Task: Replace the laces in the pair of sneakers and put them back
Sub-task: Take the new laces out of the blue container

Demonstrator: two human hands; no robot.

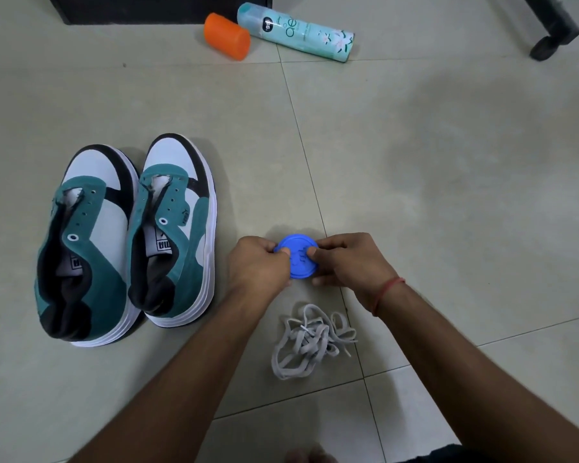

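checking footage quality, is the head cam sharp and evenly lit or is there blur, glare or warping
Head view: the sneakers and the grey laces are sharp; soft shadows, no hard glare on the floor tiles; wide-angle warping bends the tile lines; the bottom edge is blurred; both hands, left hand and right hand, are crisp.

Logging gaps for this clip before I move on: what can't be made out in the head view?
- Blue round object: the hands, left and right, cover its edges and underside; lid or container unclear.
- Embossed mark on it: too small to read.
- Grey laces: tangled heap, count unclear.
- Sneakers: insides in shadow.
- Dark furniture and chair leg: cut off by the top edge.
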